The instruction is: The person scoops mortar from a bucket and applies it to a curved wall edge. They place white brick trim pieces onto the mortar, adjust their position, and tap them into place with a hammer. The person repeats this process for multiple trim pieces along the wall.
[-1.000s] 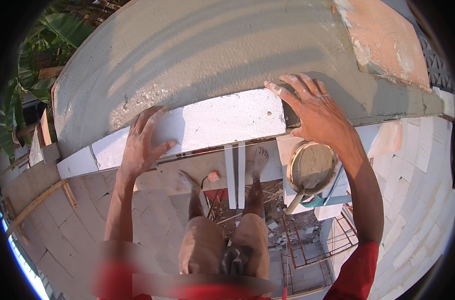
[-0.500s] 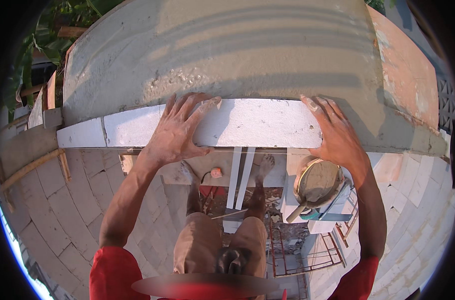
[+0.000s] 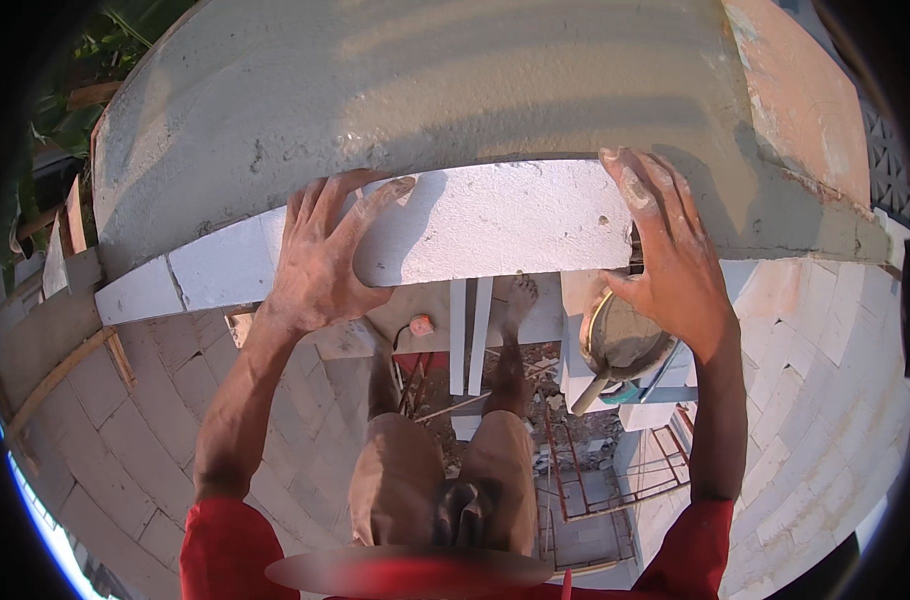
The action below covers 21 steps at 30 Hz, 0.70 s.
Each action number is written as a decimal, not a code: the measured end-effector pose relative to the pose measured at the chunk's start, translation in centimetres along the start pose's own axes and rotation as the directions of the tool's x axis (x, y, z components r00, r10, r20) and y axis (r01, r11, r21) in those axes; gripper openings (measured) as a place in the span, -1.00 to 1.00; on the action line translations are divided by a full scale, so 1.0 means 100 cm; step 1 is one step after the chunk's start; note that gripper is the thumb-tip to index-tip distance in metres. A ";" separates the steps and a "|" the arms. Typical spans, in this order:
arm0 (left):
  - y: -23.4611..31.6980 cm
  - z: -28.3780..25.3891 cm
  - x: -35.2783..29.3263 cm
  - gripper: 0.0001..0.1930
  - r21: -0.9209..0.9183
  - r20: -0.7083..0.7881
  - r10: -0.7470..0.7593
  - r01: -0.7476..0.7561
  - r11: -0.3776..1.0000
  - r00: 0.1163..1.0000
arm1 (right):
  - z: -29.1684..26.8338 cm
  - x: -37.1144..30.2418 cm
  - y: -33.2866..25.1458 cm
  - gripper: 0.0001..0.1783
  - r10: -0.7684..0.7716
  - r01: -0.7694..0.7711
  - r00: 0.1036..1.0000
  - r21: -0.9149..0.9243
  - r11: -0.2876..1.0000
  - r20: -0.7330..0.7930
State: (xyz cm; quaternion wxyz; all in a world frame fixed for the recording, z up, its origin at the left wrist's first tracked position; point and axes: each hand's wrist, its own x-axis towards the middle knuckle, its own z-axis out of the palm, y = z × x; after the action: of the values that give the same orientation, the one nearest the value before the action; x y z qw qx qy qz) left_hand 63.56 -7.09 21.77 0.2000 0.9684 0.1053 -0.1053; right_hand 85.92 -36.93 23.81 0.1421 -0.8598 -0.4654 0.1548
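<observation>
Both my hands grip a white lightweight concrete block (image 3: 510,215) on top of the wall. My left hand (image 3: 320,240) wraps the block toward its left part, fingers over the far edge and thumb along the near one. Around the right end curls my right hand (image 3: 670,240), its thumb low on the near side and mortar dried on its fingertips. Further left along the wall top lie more white blocks (image 3: 220,257) in a row. Behind the block spreads a grey cement-covered slab (image 3: 395,80).
Below my right forearm stands a round pan of grey mortar (image 3: 630,335) with a handled tool. Two white strips (image 3: 470,340) hang between my legs. An orange object with a black cord (image 3: 421,324) lies by my foot. Rusty metal framing (image 3: 615,480) stands far below.
The block, with both hands on it, has shifted up and slightly left in view, its right part rising more. The view itself has also moved a little. My grip stays the same.
</observation>
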 end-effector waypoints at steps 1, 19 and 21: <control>0.001 -0.001 0.001 0.10 -0.011 -0.053 0.023 -0.024 1.000 0.998 | 0.000 -0.017 0.003 0.20 -0.018 0.021 0.995 0.024 1.000 -0.096; -0.064 -0.158 -0.062 0.12 -0.463 -0.590 -0.164 -0.165 0.871 0.790 | 0.329 -0.397 0.055 -0.06 0.938 -0.948 0.083 0.315 -0.030 0.338; -0.078 -0.184 -0.088 0.12 -0.495 -0.661 -0.250 -0.160 0.854 0.707 | 0.339 -0.386 0.055 -0.05 0.923 -0.956 0.048 0.284 -0.068 0.381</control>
State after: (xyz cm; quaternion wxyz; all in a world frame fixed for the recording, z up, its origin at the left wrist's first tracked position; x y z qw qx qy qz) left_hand 56.24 6.00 37.63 0.3942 0.8398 0.2225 0.2999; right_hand 56.57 -69.01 -4.06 0.1829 -0.8673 0.3080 0.3456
